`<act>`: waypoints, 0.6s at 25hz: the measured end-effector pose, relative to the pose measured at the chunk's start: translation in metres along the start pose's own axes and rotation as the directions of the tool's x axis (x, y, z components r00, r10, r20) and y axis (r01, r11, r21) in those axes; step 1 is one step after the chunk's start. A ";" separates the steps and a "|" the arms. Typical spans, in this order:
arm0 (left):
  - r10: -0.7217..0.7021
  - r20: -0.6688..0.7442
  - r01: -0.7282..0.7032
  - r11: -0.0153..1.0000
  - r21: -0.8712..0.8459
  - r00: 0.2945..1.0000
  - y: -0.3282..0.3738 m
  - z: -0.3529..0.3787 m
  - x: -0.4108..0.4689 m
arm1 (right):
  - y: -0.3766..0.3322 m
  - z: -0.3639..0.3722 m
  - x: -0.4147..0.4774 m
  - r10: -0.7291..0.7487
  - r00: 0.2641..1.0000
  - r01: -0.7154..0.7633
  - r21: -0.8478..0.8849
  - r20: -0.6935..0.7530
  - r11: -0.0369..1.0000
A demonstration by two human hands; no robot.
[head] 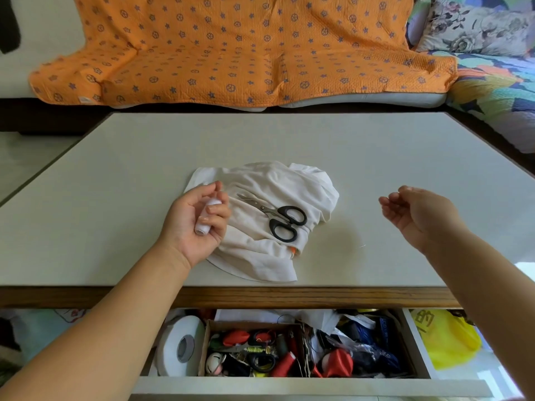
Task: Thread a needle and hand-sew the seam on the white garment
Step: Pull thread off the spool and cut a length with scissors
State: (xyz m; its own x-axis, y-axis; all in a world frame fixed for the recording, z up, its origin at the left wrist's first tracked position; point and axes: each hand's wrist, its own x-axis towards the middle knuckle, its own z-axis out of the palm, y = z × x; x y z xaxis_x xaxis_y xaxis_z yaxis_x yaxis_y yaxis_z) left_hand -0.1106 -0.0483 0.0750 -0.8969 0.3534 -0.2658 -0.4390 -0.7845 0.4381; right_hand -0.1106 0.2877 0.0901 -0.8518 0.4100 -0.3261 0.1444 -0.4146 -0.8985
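Centrally on the desk [115, 198] lies the crumpled white garment [260, 250], with black-handled scissors [278, 218] resting on top. The left hand [194, 224] grips a white thread spool [207, 215] over the garment's left edge. The right hand [417, 215] hovers well to the right, fingers curled; whether they pinch anything is unclear.

On the yellow plastic bag [451, 342], just right of the side wall of the open drawer [289, 386], I see 1 large printed character, tilted. It looks like the Chinese 的. A dark blue packet [383, 325] in the drawer carries white letters, too small to read. The small tag [84, 99] on the orange blanket [231, 47] is also unreadable.
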 end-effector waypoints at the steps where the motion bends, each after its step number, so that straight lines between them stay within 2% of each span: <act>1: 0.021 -0.033 -0.020 0.999 0.028 0.999 -0.001 0.001 0.000 | 0.002 -0.001 0.003 -0.013 1.000 0.012 -0.043 -0.019 0.999; 6: 0.155 -0.177 -0.119 0.973 0.200 0.972 0.001 0.005 0.005 | 0.000 -0.001 0.007 -0.094 0.992 0.074 -0.224 -0.080 0.972; 8: 0.167 -0.192 -0.122 0.966 0.226 0.967 0.004 0.004 0.004 | 0.001 -0.004 0.010 -0.156 0.985 0.115 -0.406 -0.069 0.907; 9: 0.163 -0.193 -0.113 0.963 0.246 0.968 0.004 0.005 0.004 | 0.003 -0.006 0.011 -0.167 0.986 0.130 -0.534 -0.023 0.835; 10: 0.158 -0.187 -0.102 0.954 0.281 0.970 0.002 0.007 0.003 | 0.005 -0.007 0.012 -0.154 0.987 0.140 -0.662 0.038 0.737; 11: 0.157 -0.177 -0.092 0.940 0.328 0.972 -0.001 0.011 0.002 | 0.006 -0.009 0.013 -0.135 0.987 0.149 -0.789 0.085 0.596; 13: 0.164 -0.164 -0.078 0.896 0.437 0.973 -0.009 0.021 0.001 | 0.003 -0.011 0.017 -0.177 0.977 0.151 -0.972 0.118 0.181; 14: 0.171 -0.155 -0.073 0.866 0.494 0.973 -0.013 0.026 0.001 | -0.001 -0.011 0.016 -0.241 0.963 0.121 -0.993 0.119 -0.005; 15: 0.178 -0.142 -0.072 0.833 0.549 0.974 -0.016 0.031 0.000 | -0.005 -0.008 0.012 -0.344 0.931 0.107 -0.992 0.123 -0.064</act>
State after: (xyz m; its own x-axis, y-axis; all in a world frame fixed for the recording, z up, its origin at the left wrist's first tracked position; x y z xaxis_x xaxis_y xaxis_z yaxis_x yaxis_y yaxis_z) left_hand -0.1053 -0.0196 0.0947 -0.9438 0.1323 -0.3027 -0.3303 -0.3991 0.8553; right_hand -0.1175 0.3008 0.0885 -0.9044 0.4246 0.0413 0.3992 0.8764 -0.2693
